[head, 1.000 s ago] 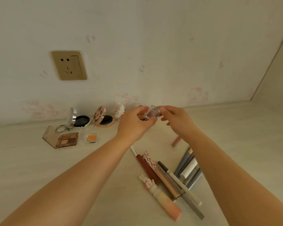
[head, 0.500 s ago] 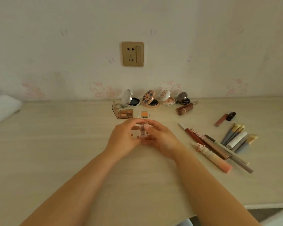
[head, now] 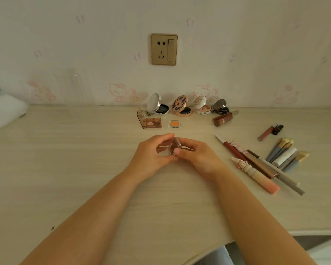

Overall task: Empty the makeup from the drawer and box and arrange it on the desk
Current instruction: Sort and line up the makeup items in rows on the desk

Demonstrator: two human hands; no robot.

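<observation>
A small clear square eyeshadow case (head: 171,148) with a brown pan stands hinged open just above the desk (head: 65,169). My left hand (head: 151,154) grips its left half and my right hand (head: 197,156) pinches its right half, thumb on the front edge. Behind them lie an open brown eyeshadow palette (head: 151,122) and a small orange pan (head: 174,123). Several open round compacts (head: 182,108) line the wall. The drawer and the box are out of view.
To the right lie lip tubes (head: 223,119), a gloss and a dark lipstick (head: 269,131), long pens and tubes (head: 256,165) and several brushes (head: 284,152). A wall socket (head: 164,49) sits above. White cloth (head: 4,111) lies far left. The desk's front edge (head: 313,232) shows at lower right.
The view has pulled back and turned left. Both hands brought the clear case from up near the compacts down to the desk's middle, and it now stands opened between them.
</observation>
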